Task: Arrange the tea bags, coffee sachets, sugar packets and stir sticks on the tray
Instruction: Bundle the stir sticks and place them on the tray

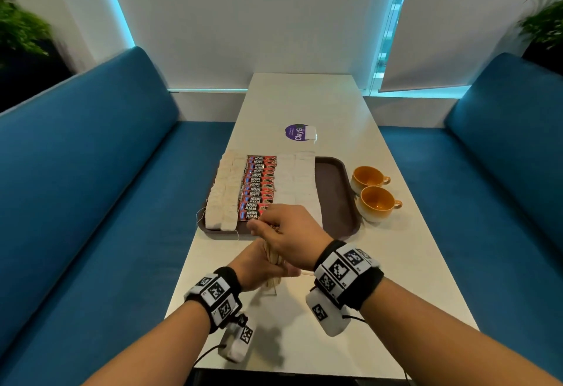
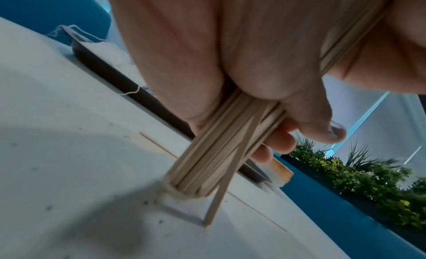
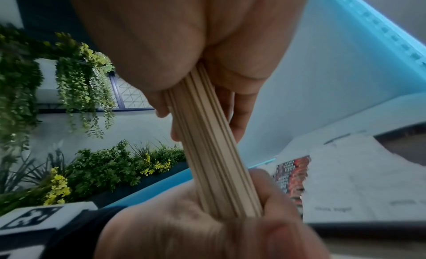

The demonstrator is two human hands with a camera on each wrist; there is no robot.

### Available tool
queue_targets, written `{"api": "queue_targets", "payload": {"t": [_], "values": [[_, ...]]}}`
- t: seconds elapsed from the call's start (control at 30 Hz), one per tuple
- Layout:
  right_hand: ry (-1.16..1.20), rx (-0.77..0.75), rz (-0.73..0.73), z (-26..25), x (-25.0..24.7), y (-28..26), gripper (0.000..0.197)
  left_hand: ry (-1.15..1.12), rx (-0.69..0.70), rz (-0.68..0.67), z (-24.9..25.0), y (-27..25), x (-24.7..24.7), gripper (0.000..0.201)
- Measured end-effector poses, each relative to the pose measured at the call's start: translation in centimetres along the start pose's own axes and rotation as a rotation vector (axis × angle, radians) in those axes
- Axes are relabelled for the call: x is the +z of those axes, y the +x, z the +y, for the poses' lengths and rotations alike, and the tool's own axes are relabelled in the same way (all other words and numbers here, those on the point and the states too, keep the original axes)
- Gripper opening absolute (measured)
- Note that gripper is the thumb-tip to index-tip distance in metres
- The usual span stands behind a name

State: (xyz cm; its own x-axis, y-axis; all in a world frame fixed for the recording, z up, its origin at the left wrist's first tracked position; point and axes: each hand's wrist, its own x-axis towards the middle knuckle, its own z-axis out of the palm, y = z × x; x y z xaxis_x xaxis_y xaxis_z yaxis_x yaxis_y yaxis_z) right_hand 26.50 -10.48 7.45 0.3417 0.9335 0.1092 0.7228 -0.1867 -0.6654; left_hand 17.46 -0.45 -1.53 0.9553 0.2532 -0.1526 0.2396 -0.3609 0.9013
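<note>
Blue booth benches flank the counter (image 1: pixel 304 105); tray (image 1: pixel 335 190) at its middle already has tea bags (image 1: pixel 224 190), coffee sachets (image 1: pixel 259 187) and sugar packets (image 1: pixel 298 178) lined up. Both hands, left hand (image 1: pixel 259 267) and right hand (image 1: pixel 292 236), clench the stir sticks (image 2: pixel 219 153) upright near the counter's front edge, so only those are left

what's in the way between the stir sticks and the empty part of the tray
Nothing visible. Both hands, left hand and right hand, grip the stir sticks upright on the table just before the tray, whose bare right strip lies open; the cups stand beside it.

Blue benches (image 1: pixel 91 157), white table (image 1: pixel 304 96), window blinds (image 1: pixel 243 20), plants (image 1: pixel 21 29).
</note>
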Motion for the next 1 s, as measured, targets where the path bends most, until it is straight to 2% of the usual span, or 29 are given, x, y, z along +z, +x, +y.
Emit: {"api": "queue_targets", "payload": {"t": [0.1,0.2,0.27,0.33,0.37,0.5,0.57,0.6,0.67,0.7,0.8,1.0], "values": [[0.06,0.03,-0.006,-0.1,0.8,0.0,0.03,0.177,0.014,0.006,-0.6,0.0,0.0,0.044],[0.313,0.076,0.071,-0.1,1.2,-0.2,0.014,0.12,0.024,0.033,-0.4,0.1,0.2,0.049],[0.525,0.104,0.094,-0.2,1.2,-0.2,0.023,0.09,0.03,0.046,0.1,-0.1,0.3,0.044],[0.673,0.07,0.125,-0.4,0.8,-0.3,0.035,0.037,0.019,0.048,0.7,-0.4,0.2,0.029],[0.722,0.044,0.151,-0.5,0.5,-0.3,0.041,-0.019,0.019,0.058,0.8,-0.7,0.2,0.028],[0.922,-0.002,0.182,-0.1,-0.1,-0.5,0.064,-0.047,0.061,0.075,1.5,-0.8,0.2,0.041],[0.928,0.023,0.126,0.2,0.0,-0.8,0.065,-0.058,0.086,0.127,1.9,-0.7,0.1,0.058],[0.897,0.051,0.083,0.1,0.1,-0.9,0.059,-0.018,0.096,0.136,1.8,-0.7,-0.1,0.061],[0.824,0.116,0.036,-0.1,0.2,-0.9,0.036,0.059,0.106,0.089,1.5,-0.8,0.0,0.053],[0.801,0.139,0.037,-0.2,0.3,-1.0,0.032,0.043,0.106,0.071,1.6,-0.9,0.1,0.05],[0.771,0.14,0.098,-0.1,0.6,-1.0,0.038,-0.002,0.088,0.048,1.3,-0.9,0.5,0.051],[0.815,0.075,0.194,-0.2,0.1,-1.0,0.032,-0.17,-0.042,-0.117,0.4,-1.5,0.5,0.026]]}}
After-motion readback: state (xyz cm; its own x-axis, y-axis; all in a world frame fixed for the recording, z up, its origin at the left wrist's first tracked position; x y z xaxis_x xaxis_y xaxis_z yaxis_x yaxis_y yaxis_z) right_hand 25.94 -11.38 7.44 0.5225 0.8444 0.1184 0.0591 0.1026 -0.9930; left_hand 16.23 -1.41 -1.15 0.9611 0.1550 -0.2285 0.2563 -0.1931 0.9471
